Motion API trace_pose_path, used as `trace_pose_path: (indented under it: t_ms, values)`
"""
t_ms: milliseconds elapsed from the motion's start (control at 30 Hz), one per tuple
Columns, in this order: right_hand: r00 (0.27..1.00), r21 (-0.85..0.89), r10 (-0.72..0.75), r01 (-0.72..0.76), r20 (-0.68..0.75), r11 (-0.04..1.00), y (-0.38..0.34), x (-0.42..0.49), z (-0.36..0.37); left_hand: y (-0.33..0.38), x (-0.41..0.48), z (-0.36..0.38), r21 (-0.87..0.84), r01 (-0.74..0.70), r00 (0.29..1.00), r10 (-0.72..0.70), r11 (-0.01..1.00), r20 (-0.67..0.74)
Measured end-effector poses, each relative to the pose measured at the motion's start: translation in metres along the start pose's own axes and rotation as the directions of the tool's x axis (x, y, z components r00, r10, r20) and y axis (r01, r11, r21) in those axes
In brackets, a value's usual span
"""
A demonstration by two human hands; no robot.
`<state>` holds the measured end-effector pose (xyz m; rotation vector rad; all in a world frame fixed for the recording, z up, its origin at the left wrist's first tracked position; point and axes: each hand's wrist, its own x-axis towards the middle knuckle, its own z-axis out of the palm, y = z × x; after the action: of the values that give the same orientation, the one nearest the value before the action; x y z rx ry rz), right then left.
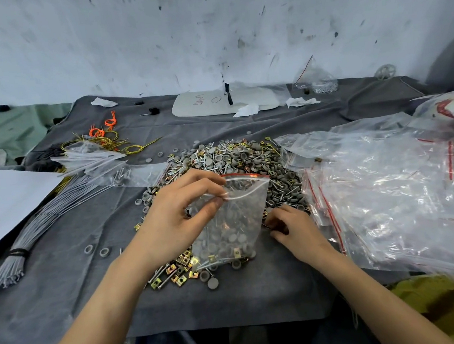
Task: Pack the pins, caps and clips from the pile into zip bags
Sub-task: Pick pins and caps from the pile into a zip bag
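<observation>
Here, left hand (175,218) pinches zip bag (233,221) above pile (232,154).

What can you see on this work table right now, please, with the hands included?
pile of pins, caps and clips: one, grey, silver and brass, middle of the cloth
zip bag: one, clear with a red strip, held over the pile
spare bags: a heap, clear with red strips, right of the pile
strand bundle: one, grey, left of the pile
wire loops: several, yellow and orange, far left
paper sheet: one, white, left edge
tray: one, white, far centre by the wall
cloth: one, dark grey, covering the table
left hand: pinches the zip bag's mouth
right hand: fingers curled at the pile; contents unclear
</observation>
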<state>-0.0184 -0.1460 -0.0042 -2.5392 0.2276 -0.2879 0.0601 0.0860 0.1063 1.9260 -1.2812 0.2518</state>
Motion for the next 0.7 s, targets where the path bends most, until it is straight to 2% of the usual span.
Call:
trace_pose_path:
  t_ms: [200, 300, 467, 567, 633, 700]
  values:
    - [0.999, 0.063, 0.049, -0.049, 0.001, 0.997, 0.002, 0.0, -0.004, -0.003, -0.001, 0.0, -0.004, -0.002, 1.0, 0.002, 1.0, -0.001]
    - [0.996, 0.11, 0.072, -0.065, -0.057, 0.992, 0.001, -0.003, -0.013, -0.003, 0.0, 0.001, -0.007, 0.002, 1.0, -0.002, 1.0, -0.003]
    - [0.975, 0.415, 0.155, -0.077, -0.158, 0.907, -0.023, 0.0, -0.046, -0.002, 0.002, 0.001, -0.038, 0.002, 1.0, -0.002, 0.999, 0.0]
    - [0.962, 0.553, 0.092, 0.068, -0.257, 0.83, -0.055, 0.0, -0.081, 0.0, 0.003, 0.002, -0.054, -0.011, 1.0, 0.011, 0.999, -0.006]
    - [0.94, 0.56, -0.035, 0.232, -0.339, 0.796, -0.081, 0.0, -0.102, 0.002, 0.002, 0.003, -0.064, -0.032, 0.999, 0.032, 0.997, -0.002]
    - [0.922, 0.517, -0.154, 0.331, -0.355, 0.79, -0.105, 0.0, -0.113, 0.005, 0.003, 0.005, -0.061, -0.061, 0.998, 0.062, 0.996, 0.004]
